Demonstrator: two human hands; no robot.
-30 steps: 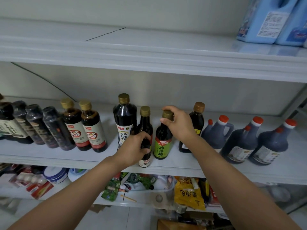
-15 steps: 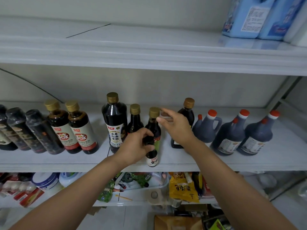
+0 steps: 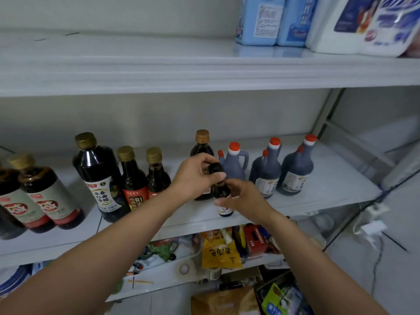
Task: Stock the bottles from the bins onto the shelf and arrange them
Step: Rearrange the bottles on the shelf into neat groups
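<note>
Much of the stocking looks done. The white middle shelf [image 3: 329, 178] already carries a row of dark sauce bottles on both sides of the hands, and one bottle is in hand.

The left hand [image 3: 195, 176] curls its fingers over the black cap of a small dark glass bottle with a white label [image 3: 221, 194]. The right hand [image 3: 245, 198] wraps the bottle's lower body from the right. The bottle stands upright at the shelf's front edge, in the gap ahead of a gold-capped dark bottle [image 3: 202, 144]. I cannot tell whether its base is down yet. My guess is that it still has to be set in line, and whether more stock waits in the bins is not visible.

Left of the hands, a tall gold-capped dark bottle [image 3: 100, 178] has a white label reading 永春红曲香醋. Beside it, a shorter gold-capped bottle with a red label [image 3: 133, 185] reads CUCU. Further left stand two gold-capped bottles with red-and-white labels [image 3: 45, 196], their print too blurred to read.

Right of the hands are dark plastic handled jugs with red caps [image 3: 268, 171], their labels illegible.
</note>
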